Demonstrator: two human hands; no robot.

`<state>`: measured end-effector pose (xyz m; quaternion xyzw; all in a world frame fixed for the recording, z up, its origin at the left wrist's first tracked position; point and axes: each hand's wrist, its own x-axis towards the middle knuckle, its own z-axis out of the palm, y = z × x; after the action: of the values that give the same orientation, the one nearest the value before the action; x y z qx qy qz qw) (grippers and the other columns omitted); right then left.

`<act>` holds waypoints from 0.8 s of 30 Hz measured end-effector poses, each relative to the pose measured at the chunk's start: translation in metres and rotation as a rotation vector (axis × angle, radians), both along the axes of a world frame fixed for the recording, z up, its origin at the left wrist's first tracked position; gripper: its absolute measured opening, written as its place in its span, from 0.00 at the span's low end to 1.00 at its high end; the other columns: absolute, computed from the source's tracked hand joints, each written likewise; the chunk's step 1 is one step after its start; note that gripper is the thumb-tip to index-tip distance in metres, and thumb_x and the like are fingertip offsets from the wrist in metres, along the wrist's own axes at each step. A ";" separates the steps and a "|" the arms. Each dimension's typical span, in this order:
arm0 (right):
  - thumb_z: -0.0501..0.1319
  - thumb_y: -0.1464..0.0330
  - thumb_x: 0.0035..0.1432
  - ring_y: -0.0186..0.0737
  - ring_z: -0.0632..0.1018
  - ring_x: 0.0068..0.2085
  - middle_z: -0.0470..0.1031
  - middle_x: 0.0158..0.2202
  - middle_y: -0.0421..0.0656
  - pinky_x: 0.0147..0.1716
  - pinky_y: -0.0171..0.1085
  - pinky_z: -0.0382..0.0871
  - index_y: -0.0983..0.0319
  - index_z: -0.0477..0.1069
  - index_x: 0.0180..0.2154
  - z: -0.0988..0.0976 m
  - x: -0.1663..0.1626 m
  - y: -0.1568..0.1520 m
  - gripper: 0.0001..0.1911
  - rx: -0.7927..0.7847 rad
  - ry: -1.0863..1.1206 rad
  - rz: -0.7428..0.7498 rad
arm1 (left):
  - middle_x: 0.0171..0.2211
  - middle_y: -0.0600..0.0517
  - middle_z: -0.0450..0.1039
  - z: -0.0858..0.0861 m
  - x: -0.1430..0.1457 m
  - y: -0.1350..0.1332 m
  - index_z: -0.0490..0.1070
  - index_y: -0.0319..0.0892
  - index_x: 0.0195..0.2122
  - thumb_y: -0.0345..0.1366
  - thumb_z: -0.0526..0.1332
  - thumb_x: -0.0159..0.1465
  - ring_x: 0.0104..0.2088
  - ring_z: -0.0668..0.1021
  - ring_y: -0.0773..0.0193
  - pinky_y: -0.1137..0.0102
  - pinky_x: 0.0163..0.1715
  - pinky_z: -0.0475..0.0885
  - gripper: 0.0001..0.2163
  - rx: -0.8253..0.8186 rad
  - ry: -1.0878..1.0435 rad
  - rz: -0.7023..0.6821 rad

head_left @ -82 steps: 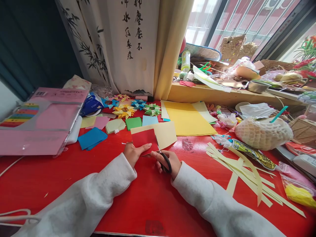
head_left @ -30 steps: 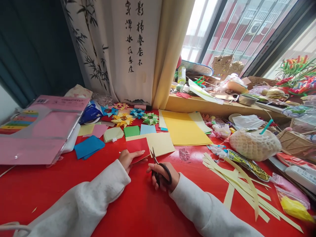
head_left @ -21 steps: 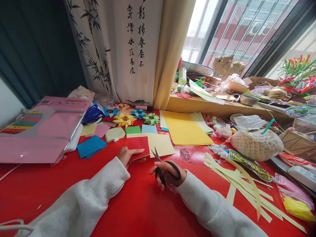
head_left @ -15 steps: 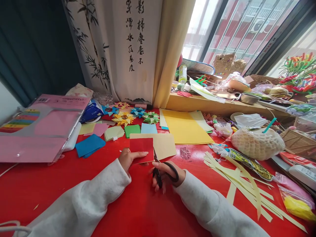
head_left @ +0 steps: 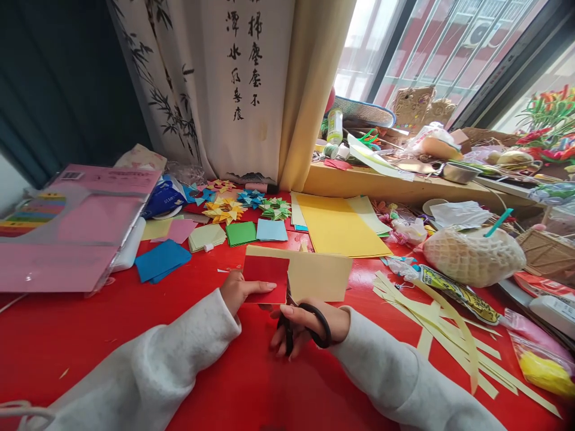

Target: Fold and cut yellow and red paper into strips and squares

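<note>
My left hand (head_left: 239, 291) pinches a sheet that is red (head_left: 266, 276) on its near left part and pale yellow (head_left: 318, 275) to the right, held just above the red table (head_left: 90, 335). My right hand (head_left: 309, 326) grips black-handled scissors (head_left: 305, 323) with thumb and fingers through the loops. The blades point up at the sheet's lower edge, where red meets yellow; whether they are apart is hidden. Both arms wear white fleece sleeves.
A pink paper pack (head_left: 72, 227) lies at left. Blue (head_left: 162, 261), green (head_left: 241, 233) and yellow (head_left: 341, 227) sheets and folded paper stars (head_left: 224, 209) lie behind. Pale yellow strips (head_left: 440, 323), a netted bundle (head_left: 471, 254) and clutter fill the right. A curtain hangs behind.
The scissors came away from the sheet, then returned to its lower edge. The sheet now stands more upright, showing more of its yellow side to the right.
</note>
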<state>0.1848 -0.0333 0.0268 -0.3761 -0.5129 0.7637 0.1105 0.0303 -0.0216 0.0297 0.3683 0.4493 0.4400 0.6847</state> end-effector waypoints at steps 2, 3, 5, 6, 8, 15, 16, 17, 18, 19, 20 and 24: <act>0.53 0.50 0.43 0.37 0.74 0.26 0.71 0.24 0.47 0.24 0.33 0.68 0.70 0.67 0.32 0.001 0.001 0.000 0.28 -0.007 0.001 -0.001 | 0.18 0.49 0.73 -0.001 0.000 0.000 0.72 0.37 0.21 0.27 0.61 0.42 0.20 0.74 0.59 0.65 0.25 0.70 0.04 0.017 0.007 -0.003; 0.53 0.50 0.42 0.36 0.74 0.26 0.71 0.24 0.46 0.24 0.33 0.68 0.69 0.67 0.35 0.002 0.001 0.000 0.29 -0.008 0.004 -0.011 | 0.18 0.49 0.73 -0.002 0.000 -0.001 0.72 0.37 0.21 0.28 0.61 0.42 0.20 0.74 0.59 0.66 0.24 0.70 0.04 0.029 0.012 -0.011; 0.53 0.49 0.41 0.35 0.74 0.26 0.70 0.24 0.45 0.23 0.32 0.68 0.69 0.66 0.37 0.002 0.001 0.001 0.30 -0.005 0.001 -0.048 | 0.18 0.49 0.72 -0.004 -0.002 -0.001 0.72 0.37 0.20 0.29 0.61 0.43 0.19 0.73 0.61 0.68 0.21 0.69 0.02 0.050 0.037 -0.036; 0.53 0.49 0.41 0.34 0.73 0.25 0.70 0.24 0.45 0.23 0.32 0.69 0.69 0.66 0.36 0.002 0.000 0.001 0.30 -0.003 -0.005 -0.070 | 0.17 0.49 0.72 -0.006 -0.003 0.000 0.71 0.37 0.19 0.30 0.61 0.44 0.18 0.73 0.61 0.69 0.19 0.69 0.02 0.051 0.052 -0.047; 0.53 0.49 0.42 0.33 0.73 0.23 0.68 0.21 0.43 0.22 0.32 0.69 0.70 0.66 0.34 0.000 -0.002 0.002 0.30 0.010 -0.017 -0.125 | 0.14 0.50 0.70 -0.009 -0.005 0.000 0.70 0.37 0.16 0.31 0.61 0.44 0.16 0.71 0.63 0.70 0.17 0.68 0.04 0.046 0.073 -0.061; 0.53 0.50 0.42 0.32 0.71 0.20 0.66 0.20 0.41 0.15 0.30 0.66 0.68 0.64 0.28 -0.010 -0.011 0.000 0.26 0.224 -0.005 -0.279 | 0.12 0.51 0.68 -0.010 -0.005 0.000 0.70 0.36 0.14 0.32 0.60 0.46 0.13 0.70 0.64 0.71 0.17 0.66 0.07 0.094 0.094 -0.087; 0.53 0.50 0.43 0.32 0.70 0.20 0.66 0.21 0.42 0.14 0.30 0.66 0.68 0.64 0.28 -0.011 -0.011 0.000 0.25 0.243 0.005 -0.286 | 0.11 0.51 0.68 -0.009 -0.004 -0.001 0.70 0.36 0.14 0.32 0.60 0.47 0.13 0.70 0.64 0.72 0.17 0.66 0.07 0.096 0.097 -0.088; 0.52 0.50 0.44 0.31 0.70 0.20 0.66 0.21 0.42 0.14 0.29 0.65 0.67 0.65 0.29 -0.012 -0.011 0.000 0.25 0.259 0.012 -0.288 | 0.11 0.50 0.68 -0.008 -0.003 -0.002 0.70 0.36 0.14 0.32 0.60 0.47 0.13 0.70 0.64 0.72 0.17 0.66 0.07 0.099 0.098 -0.088; 0.52 0.50 0.44 0.31 0.70 0.20 0.66 0.22 0.42 0.13 0.29 0.65 0.67 0.65 0.29 -0.013 -0.011 0.000 0.24 0.273 0.012 -0.290 | 0.11 0.50 0.68 -0.007 -0.003 -0.003 0.70 0.36 0.15 0.32 0.60 0.47 0.13 0.70 0.64 0.72 0.16 0.66 0.07 0.101 0.096 -0.090; 0.52 0.51 0.44 0.31 0.70 0.20 0.66 0.22 0.42 0.12 0.29 0.64 0.67 0.65 0.29 -0.014 -0.011 0.001 0.24 0.284 0.002 -0.293 | 0.12 0.50 0.68 -0.007 -0.003 -0.004 0.70 0.36 0.16 0.32 0.60 0.47 0.13 0.70 0.65 0.72 0.16 0.66 0.07 0.104 0.094 -0.094; 0.52 0.50 0.44 0.32 0.70 0.20 0.66 0.21 0.41 0.11 0.29 0.63 0.67 0.65 0.28 -0.016 -0.010 0.001 0.24 0.292 -0.017 -0.295 | 0.12 0.50 0.69 -0.006 -0.002 -0.004 0.71 0.36 0.16 0.32 0.59 0.47 0.14 0.70 0.65 0.72 0.16 0.66 0.07 0.106 0.092 -0.100; 0.50 0.49 0.45 0.32 0.69 0.18 0.66 0.19 0.42 0.10 0.28 0.60 0.66 0.64 0.22 -0.022 -0.008 0.000 0.25 0.363 -0.115 -0.309 | 0.11 0.50 0.68 -0.008 -0.003 -0.004 0.70 0.35 0.16 0.33 0.60 0.47 0.13 0.70 0.65 0.72 0.16 0.66 0.07 0.082 0.099 -0.088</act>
<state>0.1770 -0.0332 0.0048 -0.4670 -0.5834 0.6105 0.2626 0.0273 -0.0253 0.0221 0.4366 0.4478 0.4088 0.6646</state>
